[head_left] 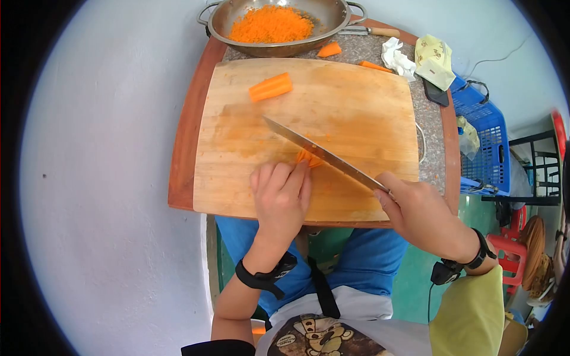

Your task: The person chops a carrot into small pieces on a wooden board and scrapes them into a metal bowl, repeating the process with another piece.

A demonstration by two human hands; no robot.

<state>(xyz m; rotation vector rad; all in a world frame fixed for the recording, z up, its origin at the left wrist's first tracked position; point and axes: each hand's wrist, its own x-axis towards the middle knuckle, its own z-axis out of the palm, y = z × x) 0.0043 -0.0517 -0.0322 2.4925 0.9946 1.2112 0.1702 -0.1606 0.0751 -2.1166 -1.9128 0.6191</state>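
My right hand point(415, 207) is wrapped round the handle of a large kitchen knife point(332, 159), whose blade points up and left across the wooden cutting board point(368, 113). Under and beside the blade lie thin carrot strips point(309, 158). The bent fingers of my left hand point(281, 188) press on these strips, close to the blade's edge. Some of the strips are hidden by the fingers and the knife. Farther back on the board rests a thick carrot piece point(271, 87), apart from both hands.
Behind the board stands a metal pan point(217, 24) with finely chopped carrot point(272, 25). Near it lie a carrot chunk point(329, 50), a wooden-handled tool point(380, 31), crumpled tissue point(398, 58), a tissue pack point(434, 59) and a phone point(435, 93). A blue crate point(491, 139) stands right; a wall point(107, 178) left.
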